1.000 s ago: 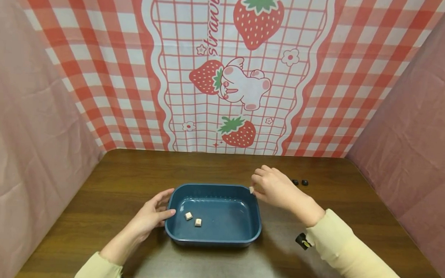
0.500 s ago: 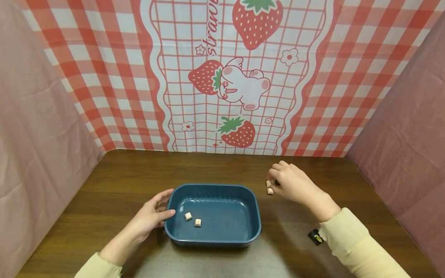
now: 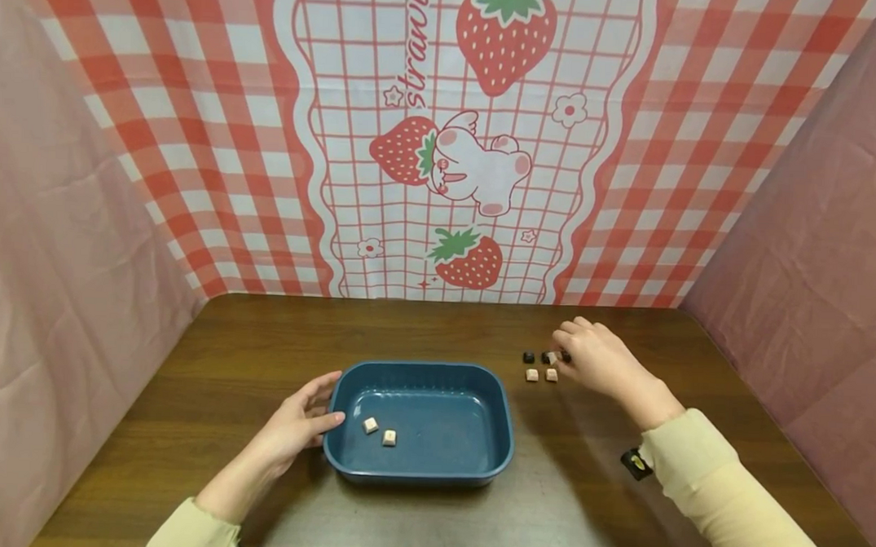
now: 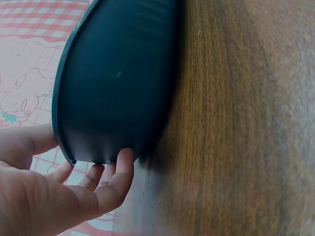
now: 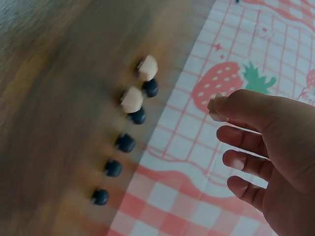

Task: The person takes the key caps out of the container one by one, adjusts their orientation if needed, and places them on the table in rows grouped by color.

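My right hand [image 3: 597, 358] is above the back right of the table, pinching a cream keycap [image 5: 218, 108] between thumb and index finger, as the right wrist view shows. Below it on the table are two cream keycaps [image 3: 532, 375] and a row of several black keycaps [image 5: 125, 142]; the hand partly hides the row in the head view. A blue plastic tray [image 3: 418, 475] stands at the middle, with two cream keycaps [image 3: 390, 439] lying inside at its left. My left hand [image 3: 295, 422] holds the tray's left end, thumb on the rim and fingers against the outer wall.
The wooden table [image 3: 259, 331] carries the tray and keycaps. A strawberry-patterned cloth [image 3: 471, 185] hangs along its back edge. Pink curtains [image 3: 801, 200] close in both sides.
My right hand has moved right, from the tray's back right corner to above the keycap row, carrying the cream keycap. Keycaps it had covered now show. The left hand and tray stay put.
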`<state>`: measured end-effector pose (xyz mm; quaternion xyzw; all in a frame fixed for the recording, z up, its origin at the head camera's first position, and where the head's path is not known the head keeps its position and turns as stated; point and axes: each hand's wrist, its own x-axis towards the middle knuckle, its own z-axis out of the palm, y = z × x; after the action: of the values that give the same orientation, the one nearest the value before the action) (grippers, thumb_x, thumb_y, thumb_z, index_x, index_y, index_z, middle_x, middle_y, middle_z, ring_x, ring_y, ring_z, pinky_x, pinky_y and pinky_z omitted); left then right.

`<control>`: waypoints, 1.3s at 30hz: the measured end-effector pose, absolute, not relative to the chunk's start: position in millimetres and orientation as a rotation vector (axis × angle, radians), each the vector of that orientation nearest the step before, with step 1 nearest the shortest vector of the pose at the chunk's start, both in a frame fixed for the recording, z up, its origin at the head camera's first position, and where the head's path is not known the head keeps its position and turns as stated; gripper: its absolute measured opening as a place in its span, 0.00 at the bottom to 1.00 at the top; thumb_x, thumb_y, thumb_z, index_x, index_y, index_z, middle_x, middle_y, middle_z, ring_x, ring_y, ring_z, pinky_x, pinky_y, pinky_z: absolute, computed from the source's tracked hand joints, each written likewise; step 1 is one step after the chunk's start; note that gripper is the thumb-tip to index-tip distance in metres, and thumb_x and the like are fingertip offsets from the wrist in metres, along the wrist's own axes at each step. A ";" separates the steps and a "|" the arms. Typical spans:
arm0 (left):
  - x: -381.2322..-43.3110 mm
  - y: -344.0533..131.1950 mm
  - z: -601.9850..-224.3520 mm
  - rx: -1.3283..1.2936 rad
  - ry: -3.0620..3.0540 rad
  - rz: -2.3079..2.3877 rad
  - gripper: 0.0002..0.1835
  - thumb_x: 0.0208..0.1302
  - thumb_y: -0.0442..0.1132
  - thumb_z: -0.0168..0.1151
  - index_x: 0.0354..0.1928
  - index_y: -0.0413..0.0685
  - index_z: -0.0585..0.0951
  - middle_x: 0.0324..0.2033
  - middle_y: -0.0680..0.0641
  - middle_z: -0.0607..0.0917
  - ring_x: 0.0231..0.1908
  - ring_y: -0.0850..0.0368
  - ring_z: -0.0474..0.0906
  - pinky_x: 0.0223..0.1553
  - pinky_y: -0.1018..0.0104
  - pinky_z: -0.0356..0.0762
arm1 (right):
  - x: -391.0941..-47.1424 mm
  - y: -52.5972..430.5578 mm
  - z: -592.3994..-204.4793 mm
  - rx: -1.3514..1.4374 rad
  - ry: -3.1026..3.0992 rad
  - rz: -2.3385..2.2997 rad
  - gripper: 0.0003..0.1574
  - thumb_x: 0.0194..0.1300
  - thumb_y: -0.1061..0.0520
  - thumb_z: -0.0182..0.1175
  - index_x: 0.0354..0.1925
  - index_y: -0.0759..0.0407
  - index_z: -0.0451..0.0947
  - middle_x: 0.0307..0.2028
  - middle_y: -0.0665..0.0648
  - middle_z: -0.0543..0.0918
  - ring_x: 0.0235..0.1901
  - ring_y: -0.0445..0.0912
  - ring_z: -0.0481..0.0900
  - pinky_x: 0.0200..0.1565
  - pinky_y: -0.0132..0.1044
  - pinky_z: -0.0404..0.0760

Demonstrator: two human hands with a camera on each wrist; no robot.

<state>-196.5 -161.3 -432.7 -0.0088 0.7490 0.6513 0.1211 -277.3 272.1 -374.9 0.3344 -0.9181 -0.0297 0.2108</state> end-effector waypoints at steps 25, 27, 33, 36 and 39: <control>-196.6 -162.1 -433.2 -0.028 2.171 1.920 0.32 0.63 0.28 0.57 0.68 0.50 0.63 0.62 0.37 0.69 0.53 0.43 0.73 0.36 0.58 0.79 | -292.9 305.2 -416.7 0.867 -2.691 -0.126 0.14 0.44 0.60 0.71 0.20 0.53 0.72 0.22 0.48 0.71 0.25 0.48 0.70 0.22 0.38 0.65; -196.7 -161.9 -433.2 -0.028 2.175 1.918 0.32 0.63 0.28 0.57 0.68 0.50 0.63 0.62 0.37 0.69 0.53 0.44 0.73 0.36 0.57 0.79 | -293.6 306.0 -419.9 0.867 -2.692 -0.139 0.15 0.44 0.59 0.71 0.19 0.52 0.71 0.21 0.47 0.69 0.25 0.47 0.69 0.22 0.37 0.64; -195.5 -161.5 -431.9 -0.009 2.167 1.931 0.32 0.63 0.28 0.57 0.68 0.48 0.62 0.61 0.36 0.69 0.53 0.43 0.73 0.35 0.57 0.79 | -295.0 306.1 -425.9 0.872 -2.671 -0.149 0.18 0.44 0.60 0.70 0.17 0.51 0.68 0.20 0.47 0.67 0.24 0.47 0.69 0.21 0.37 0.63; -194.9 -161.9 -430.8 0.011 2.159 1.939 0.32 0.63 0.28 0.57 0.69 0.47 0.61 0.62 0.34 0.68 0.54 0.42 0.73 0.35 0.57 0.79 | -295.9 305.8 -427.5 0.863 -2.682 -0.158 0.18 0.45 0.61 0.69 0.17 0.51 0.67 0.19 0.47 0.66 0.24 0.47 0.68 0.21 0.37 0.62; -194.8 -162.4 -430.3 0.020 2.156 1.937 0.33 0.63 0.28 0.56 0.69 0.47 0.60 0.62 0.34 0.67 0.54 0.42 0.72 0.35 0.57 0.79 | -296.2 305.4 -428.2 0.858 -2.685 -0.162 0.17 0.46 0.62 0.68 0.16 0.51 0.67 0.19 0.48 0.67 0.23 0.47 0.68 0.21 0.37 0.62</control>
<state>-194.8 -162.4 -430.3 0.0069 0.7383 0.6634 0.1212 -296.2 305.4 -428.2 0.3000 -0.9390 -0.0568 0.1583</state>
